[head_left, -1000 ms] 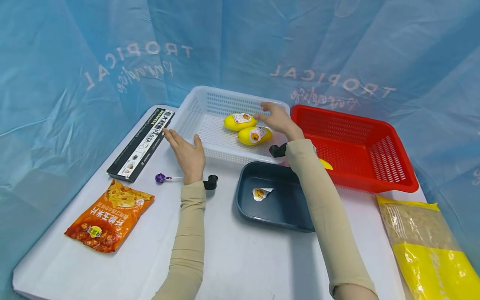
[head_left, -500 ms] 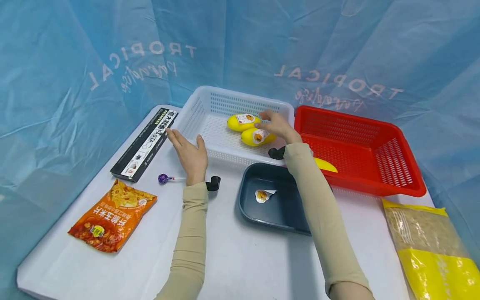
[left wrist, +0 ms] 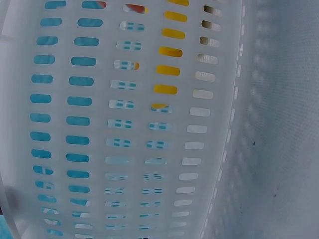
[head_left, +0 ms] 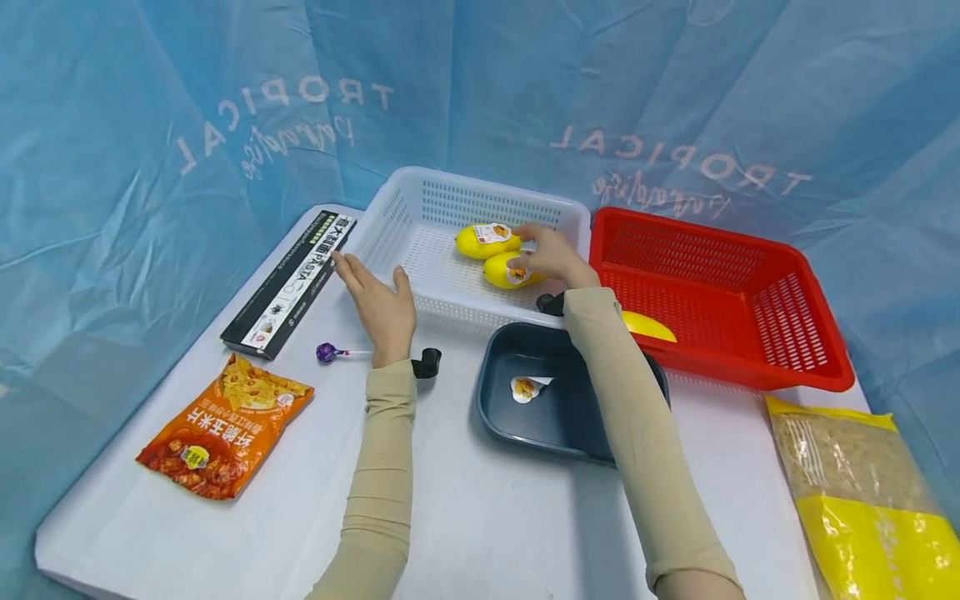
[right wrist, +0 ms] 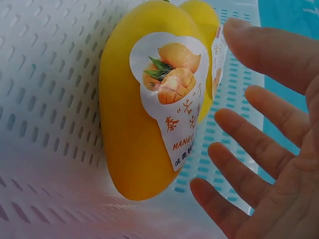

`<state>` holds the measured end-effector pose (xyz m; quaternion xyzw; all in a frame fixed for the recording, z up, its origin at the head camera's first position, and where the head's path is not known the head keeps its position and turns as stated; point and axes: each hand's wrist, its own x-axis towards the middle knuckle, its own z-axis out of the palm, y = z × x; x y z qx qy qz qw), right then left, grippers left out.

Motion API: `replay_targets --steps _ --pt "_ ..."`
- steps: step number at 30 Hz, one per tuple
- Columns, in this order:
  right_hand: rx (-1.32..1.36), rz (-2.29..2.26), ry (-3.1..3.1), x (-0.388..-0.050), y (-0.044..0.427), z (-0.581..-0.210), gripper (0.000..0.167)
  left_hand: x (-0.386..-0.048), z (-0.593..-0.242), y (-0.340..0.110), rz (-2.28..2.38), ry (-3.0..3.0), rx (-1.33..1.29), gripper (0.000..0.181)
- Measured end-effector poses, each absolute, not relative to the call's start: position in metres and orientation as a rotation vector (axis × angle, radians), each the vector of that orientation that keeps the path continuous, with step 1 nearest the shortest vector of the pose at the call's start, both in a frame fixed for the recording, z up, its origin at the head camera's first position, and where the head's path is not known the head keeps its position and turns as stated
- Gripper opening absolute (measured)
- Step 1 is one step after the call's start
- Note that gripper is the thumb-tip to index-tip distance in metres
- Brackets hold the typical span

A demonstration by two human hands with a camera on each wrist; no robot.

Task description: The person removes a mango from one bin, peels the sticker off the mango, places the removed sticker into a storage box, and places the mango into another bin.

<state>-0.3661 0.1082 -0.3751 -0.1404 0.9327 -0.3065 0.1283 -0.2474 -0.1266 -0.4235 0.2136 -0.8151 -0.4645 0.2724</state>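
Observation:
Two yellow mangoes with white labels lie side by side in the white basket (head_left: 442,304). The nearer mango (head_left: 501,271) is partly covered by my right hand (head_left: 551,252), and the farther mango (head_left: 480,242) lies just behind it. In the right wrist view, the right hand's fingers are spread beside the near mango (right wrist: 132,139), with a gap between them. My left hand (head_left: 384,312) is raised near the basket's front left corner, fingers extended and holding nothing. Only the basket's slotted wall (left wrist: 99,112) and the table show in the left wrist view.
A dark blue tray (head_left: 491,425) with a mango sticker stands in front. The red basket (head_left: 750,379) at right contains something yellow (head_left: 648,327). Left lie a pasta box (head_left: 288,283), a lollipop (head_left: 327,353) and an orange snack bag (head_left: 225,429). A yellow bag (head_left: 870,508) lies far right.
My right hand has come down closer over the near mango, now covering part of its label. The left hand keeps its pose. The head view has shifted slightly.

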Motion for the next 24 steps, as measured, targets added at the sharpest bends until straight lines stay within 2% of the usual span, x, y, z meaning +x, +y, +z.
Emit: replay_targets --steps 24 --pt "-0.396 -0.804 2.589 -0.3686 0.1034 -0.3816 0.062 -0.2476 -0.4229 -0.128 -1.264 -2.181 0.586 0.078"
